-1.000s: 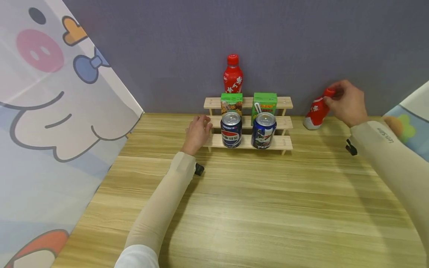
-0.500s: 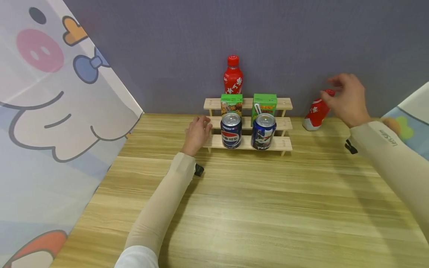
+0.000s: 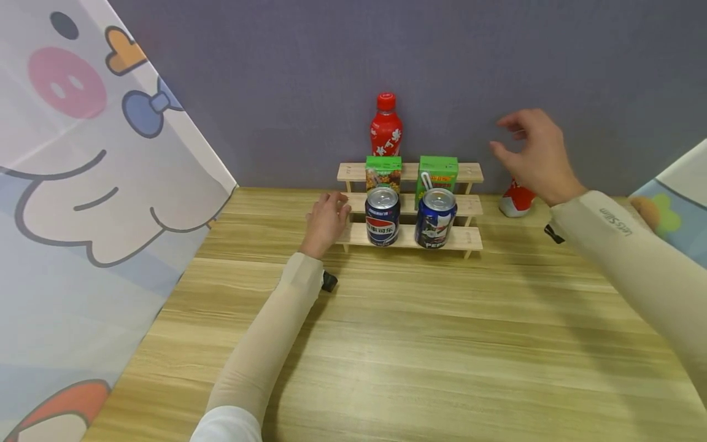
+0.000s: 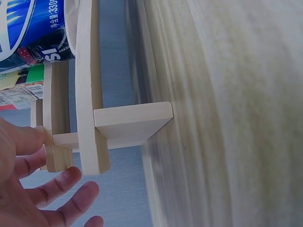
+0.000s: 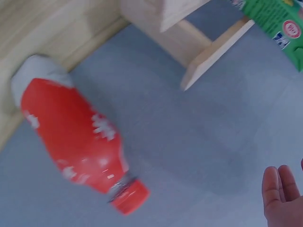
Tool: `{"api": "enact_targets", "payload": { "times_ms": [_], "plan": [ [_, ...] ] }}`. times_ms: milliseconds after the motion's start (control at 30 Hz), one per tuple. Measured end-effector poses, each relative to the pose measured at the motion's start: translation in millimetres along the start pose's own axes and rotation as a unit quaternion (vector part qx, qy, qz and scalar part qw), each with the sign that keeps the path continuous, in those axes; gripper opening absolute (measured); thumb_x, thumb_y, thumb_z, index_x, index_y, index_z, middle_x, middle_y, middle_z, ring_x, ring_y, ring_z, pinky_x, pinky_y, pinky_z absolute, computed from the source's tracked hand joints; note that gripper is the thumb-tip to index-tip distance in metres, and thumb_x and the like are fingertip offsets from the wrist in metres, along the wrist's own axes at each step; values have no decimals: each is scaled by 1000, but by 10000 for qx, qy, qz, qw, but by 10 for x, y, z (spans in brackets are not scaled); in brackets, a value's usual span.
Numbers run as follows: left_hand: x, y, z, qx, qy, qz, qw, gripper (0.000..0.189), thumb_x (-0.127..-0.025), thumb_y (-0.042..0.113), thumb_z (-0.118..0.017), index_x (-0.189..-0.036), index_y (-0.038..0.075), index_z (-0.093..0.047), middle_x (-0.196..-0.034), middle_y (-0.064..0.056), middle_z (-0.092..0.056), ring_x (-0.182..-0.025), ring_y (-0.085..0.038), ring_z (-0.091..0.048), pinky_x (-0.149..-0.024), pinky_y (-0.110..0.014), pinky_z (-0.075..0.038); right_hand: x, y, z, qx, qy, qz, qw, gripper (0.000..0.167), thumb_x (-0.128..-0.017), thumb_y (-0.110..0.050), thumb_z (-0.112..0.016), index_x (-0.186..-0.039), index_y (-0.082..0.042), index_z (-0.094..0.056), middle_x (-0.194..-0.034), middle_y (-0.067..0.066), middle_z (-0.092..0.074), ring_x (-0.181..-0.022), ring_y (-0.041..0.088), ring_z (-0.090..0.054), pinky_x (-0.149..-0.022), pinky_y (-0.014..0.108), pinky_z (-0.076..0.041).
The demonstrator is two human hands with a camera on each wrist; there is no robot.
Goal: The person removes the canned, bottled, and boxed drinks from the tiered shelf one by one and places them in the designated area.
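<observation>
At the left end of the three-tier wooden rack (image 3: pixel 352 232) is my left hand (image 3: pixel 324 222). In the left wrist view its thumb (image 4: pixel 29 138) and index finger pinch the end of the middle plank (image 4: pixel 59 158), the other fingers loosely bent beside it. My right hand (image 3: pixel 538 153) hangs in the air right of the rack, fingers spread from the thumb, holding nothing. Behind it a red drink bottle (image 5: pixel 75 135) leans against the back wall, its upper part hidden in the head view. A second red bottle (image 3: pixel 386 132) stands upright on the top tier.
Two green cartons, one left (image 3: pixel 383 172) and one right (image 3: pixel 442 169), stand on the middle tier. On the lowest tier are two blue Pepsi cans, left (image 3: pixel 382 218) and right (image 3: pixel 436 220). A grey wall (image 3: pixel 276 110) closes the back of the wooden table (image 3: pixel 386 344).
My right hand has let go of the leaning bottle's cap, risen and moved left toward the rack. The bottle stays leaning on the wall. My left hand keeps its place.
</observation>
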State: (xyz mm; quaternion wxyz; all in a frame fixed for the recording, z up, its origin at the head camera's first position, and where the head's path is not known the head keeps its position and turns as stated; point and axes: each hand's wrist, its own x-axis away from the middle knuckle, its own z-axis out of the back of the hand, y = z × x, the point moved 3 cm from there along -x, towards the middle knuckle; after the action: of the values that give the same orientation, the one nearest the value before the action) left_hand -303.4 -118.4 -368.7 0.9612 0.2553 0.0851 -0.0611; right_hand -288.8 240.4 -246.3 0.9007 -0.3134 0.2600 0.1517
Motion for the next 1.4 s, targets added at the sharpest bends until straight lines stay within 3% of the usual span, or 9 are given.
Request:
{"api": "enact_targets", "payload": {
  "times_ms": [433,767,1100,1400],
  "plan": [
    [5,-11,3,166,25,40,9999,28,-99,30,-50,-121,13,-55,-118,-11,-51,-107,-32,-50,-85,-52,-36,-278,-462,-310,-245,-113,688,9973,32,-89,-14,-65,-115,2,-58,-111,17,-54,-101,30,-50,-89,43,-41],
    [1,-18,-6,297,33,13,9996,28,-99,29,-50,-121,12,-55,-115,-11,-50,-105,-31,-50,-86,-53,-36,-422,-725,-458,-308,-247,963,9946,32,-88,-16,-66,-114,1,-59,-111,15,-55,-99,28,-50,-88,41,-41],
    [9,-15,-9,300,28,-15,9995,28,-99,29,-50,-121,12,-55,-115,-11,-50,-105,-31,-50,-85,-52,-37,-546,-935,-577,-458,-343,864,9946,35,-88,-19,-67,-116,-1,-58,-113,13,-55,-103,25,-51,-90,32,-41],
    [4,-14,-24,280,8,-9,9996,29,-99,30,-50,-122,13,-55,-116,-10,-50,-106,-31,-50,-85,-52,-37,-669,-1047,-719,-460,-728,335,9957,44,-91,-25,-63,-130,-9,-52,-125,6,-51,-112,20,-47,-94,29,-38]
  ]
}}
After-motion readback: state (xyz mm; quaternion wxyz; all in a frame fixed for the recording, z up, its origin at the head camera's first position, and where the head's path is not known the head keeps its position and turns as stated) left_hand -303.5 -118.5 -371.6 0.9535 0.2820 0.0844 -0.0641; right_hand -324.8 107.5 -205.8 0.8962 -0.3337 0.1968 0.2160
